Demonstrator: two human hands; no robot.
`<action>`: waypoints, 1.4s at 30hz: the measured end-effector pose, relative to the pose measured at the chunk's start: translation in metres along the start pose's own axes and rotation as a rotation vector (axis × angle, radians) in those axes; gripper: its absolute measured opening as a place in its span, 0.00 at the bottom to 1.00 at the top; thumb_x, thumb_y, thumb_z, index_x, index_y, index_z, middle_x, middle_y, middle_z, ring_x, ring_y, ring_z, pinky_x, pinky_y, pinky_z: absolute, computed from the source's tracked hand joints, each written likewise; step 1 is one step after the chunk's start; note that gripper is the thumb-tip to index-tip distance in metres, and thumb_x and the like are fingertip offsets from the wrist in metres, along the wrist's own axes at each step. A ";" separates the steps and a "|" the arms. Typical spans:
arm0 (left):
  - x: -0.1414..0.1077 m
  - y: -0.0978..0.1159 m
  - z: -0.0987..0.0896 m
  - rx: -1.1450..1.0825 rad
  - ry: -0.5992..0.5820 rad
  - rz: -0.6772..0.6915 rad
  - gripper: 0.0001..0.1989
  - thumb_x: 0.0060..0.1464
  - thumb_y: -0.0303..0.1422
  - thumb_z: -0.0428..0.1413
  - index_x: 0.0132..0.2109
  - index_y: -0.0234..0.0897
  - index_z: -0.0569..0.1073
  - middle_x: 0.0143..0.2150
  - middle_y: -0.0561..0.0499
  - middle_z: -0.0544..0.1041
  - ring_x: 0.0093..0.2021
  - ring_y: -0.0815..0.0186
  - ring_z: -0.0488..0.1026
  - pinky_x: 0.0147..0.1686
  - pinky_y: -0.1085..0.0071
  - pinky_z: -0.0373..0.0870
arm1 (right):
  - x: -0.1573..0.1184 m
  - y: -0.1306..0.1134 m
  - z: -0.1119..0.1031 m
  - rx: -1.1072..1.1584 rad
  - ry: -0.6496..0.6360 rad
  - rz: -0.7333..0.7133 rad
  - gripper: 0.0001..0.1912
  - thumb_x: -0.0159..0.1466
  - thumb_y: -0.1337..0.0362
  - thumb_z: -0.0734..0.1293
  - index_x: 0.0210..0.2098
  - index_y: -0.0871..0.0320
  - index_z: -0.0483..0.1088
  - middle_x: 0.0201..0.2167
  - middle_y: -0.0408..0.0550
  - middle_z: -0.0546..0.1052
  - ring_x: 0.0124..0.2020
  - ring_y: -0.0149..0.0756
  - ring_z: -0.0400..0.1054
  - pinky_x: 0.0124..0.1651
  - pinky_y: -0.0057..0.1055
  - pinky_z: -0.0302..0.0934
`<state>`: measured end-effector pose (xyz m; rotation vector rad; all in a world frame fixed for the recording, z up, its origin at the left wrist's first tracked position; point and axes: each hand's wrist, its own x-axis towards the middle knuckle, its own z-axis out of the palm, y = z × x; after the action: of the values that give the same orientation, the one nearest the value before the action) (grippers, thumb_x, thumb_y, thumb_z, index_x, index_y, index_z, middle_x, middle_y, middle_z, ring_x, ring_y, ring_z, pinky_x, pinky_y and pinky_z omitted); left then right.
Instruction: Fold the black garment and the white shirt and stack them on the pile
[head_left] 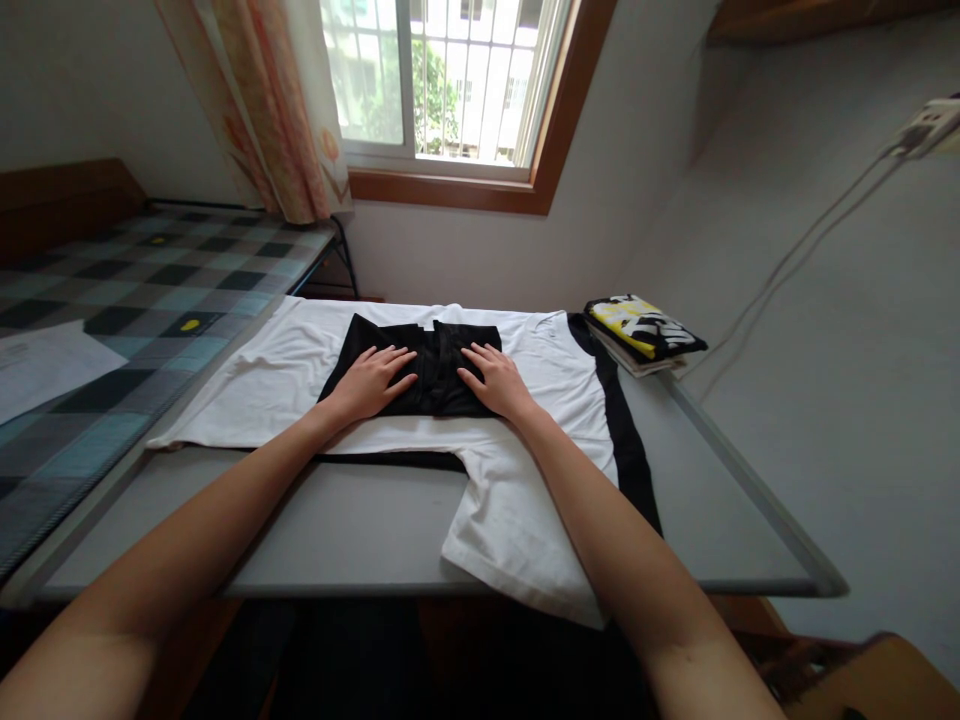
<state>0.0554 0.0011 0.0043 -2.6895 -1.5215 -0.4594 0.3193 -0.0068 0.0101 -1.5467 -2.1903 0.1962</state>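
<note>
Bare forearms point(202, 540) cross the grey table's point(360, 510) near edge; left hand point(371, 382) and right hand point(496, 380), fingers apart, rest on folded black fabric point(431, 370) atop a white cloth T-shirt point(262, 380).

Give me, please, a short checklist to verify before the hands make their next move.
1. Left hand resting on the black garment: ok.
2. Right hand resting on the same garment: ok.
3. White shirt spread out beneath it: ok, though creased in places.
4. Near sleeve wholly on the table: not ok, it hangs over the front edge.
5. Folded pile apart from both hands: ok.
6. Inner layers of the black garment smooth: cannot tell, hidden.
</note>
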 end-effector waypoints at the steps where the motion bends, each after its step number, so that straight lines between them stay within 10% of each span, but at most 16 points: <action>1: 0.000 0.000 0.000 0.001 0.000 -0.003 0.29 0.69 0.47 0.42 0.69 0.38 0.66 0.70 0.44 0.67 0.71 0.54 0.61 0.71 0.53 0.51 | 0.000 0.000 0.000 0.003 0.000 0.000 0.26 0.72 0.55 0.63 0.67 0.55 0.68 0.69 0.52 0.66 0.72 0.49 0.54 0.72 0.48 0.50; 42: 0.000 0.003 -0.004 0.000 -0.028 -0.020 0.29 0.69 0.46 0.43 0.69 0.37 0.65 0.70 0.44 0.66 0.72 0.54 0.60 0.72 0.52 0.51 | 0.000 0.000 0.000 0.016 0.012 -0.005 0.25 0.72 0.55 0.65 0.66 0.54 0.69 0.68 0.53 0.67 0.72 0.49 0.55 0.71 0.49 0.50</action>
<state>0.0569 -0.0010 0.0084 -2.6943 -1.5568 -0.4245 0.3191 -0.0064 0.0104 -1.5306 -2.1780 0.2018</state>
